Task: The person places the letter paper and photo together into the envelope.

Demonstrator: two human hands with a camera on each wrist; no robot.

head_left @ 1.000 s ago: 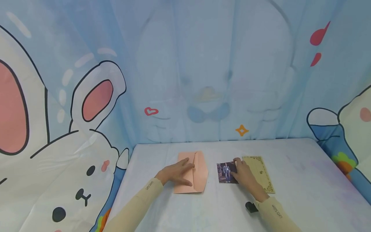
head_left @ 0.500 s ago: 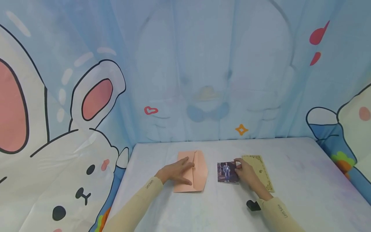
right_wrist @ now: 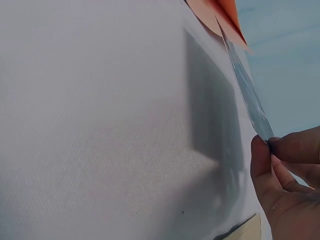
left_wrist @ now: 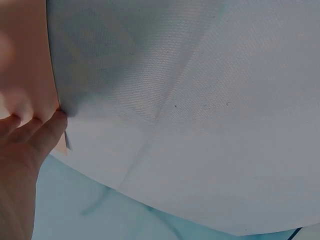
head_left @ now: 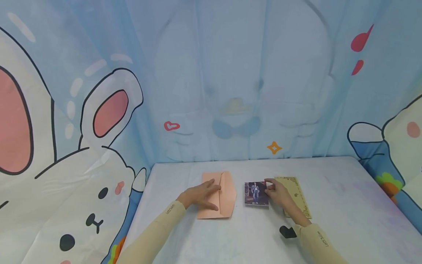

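A peach paper envelope [head_left: 227, 200] lies on the table with its pointed flap unfolded to the right. My left hand [head_left: 199, 195] rests across its left part, fingers spread; the left wrist view catches the fingers [left_wrist: 47, 132] at the envelope's edge. Between thumb and fingers, my right hand [head_left: 279, 194] pinches the right edge of a photo [head_left: 255, 193] of a standing person. In the right wrist view the photo [right_wrist: 247, 95] is tilted and raised off the table, its shadow below. A yellow card with an ornate border [head_left: 294, 185] lies behind and partly under the right forearm.
The white-covered table [head_left: 343, 198] ends at a blue cartoon-printed curtain [head_left: 230, 73]. A large printed rabbit [head_left: 85, 205] fills the cloth at the left. A small black object [head_left: 287, 232] sits beside the right sleeve.
The right hand has taken the photo's right edge between thumb and fingers, lifted it off the table and shifted it slightly left. The left hand has stayed on the envelope.
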